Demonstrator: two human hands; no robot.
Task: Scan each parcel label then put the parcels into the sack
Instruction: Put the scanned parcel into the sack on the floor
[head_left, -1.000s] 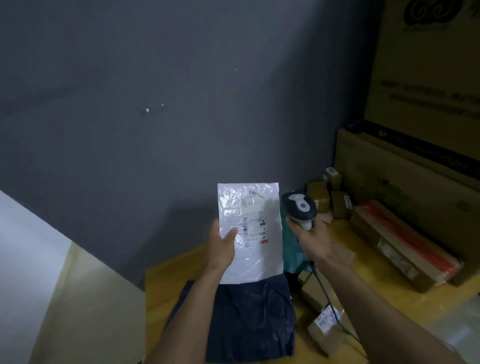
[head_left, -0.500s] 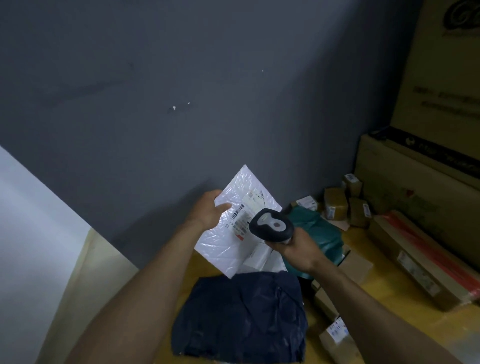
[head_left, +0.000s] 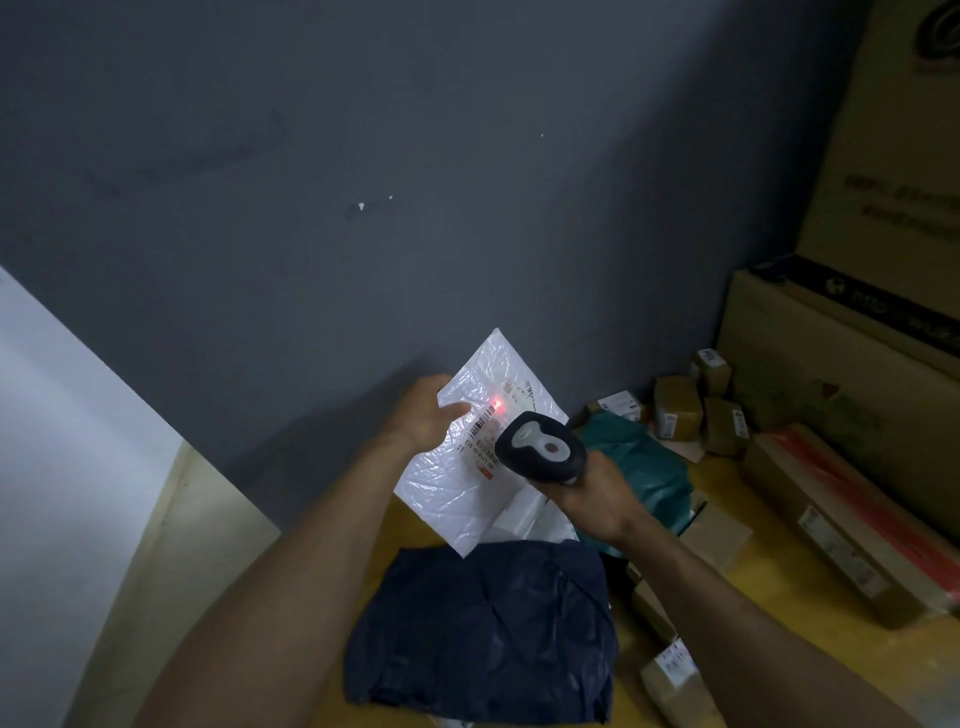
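Red scan dot's now lit on our white parcel (head_left: 467, 462); left hand (head_left: 423, 415) fingers still pinching it, right hand (head_left: 592, 493) fingers wrapped round the scanner (head_left: 540, 448).

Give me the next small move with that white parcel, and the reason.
Probably nudge the scanner in the right hand down a touch: its red dot sits at the top end of the barcode on the white parcel held by the left hand.

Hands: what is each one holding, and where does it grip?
The left hand pinches the white parcel at its upper left edge. The right hand grips the scanner by its handle, below the head.
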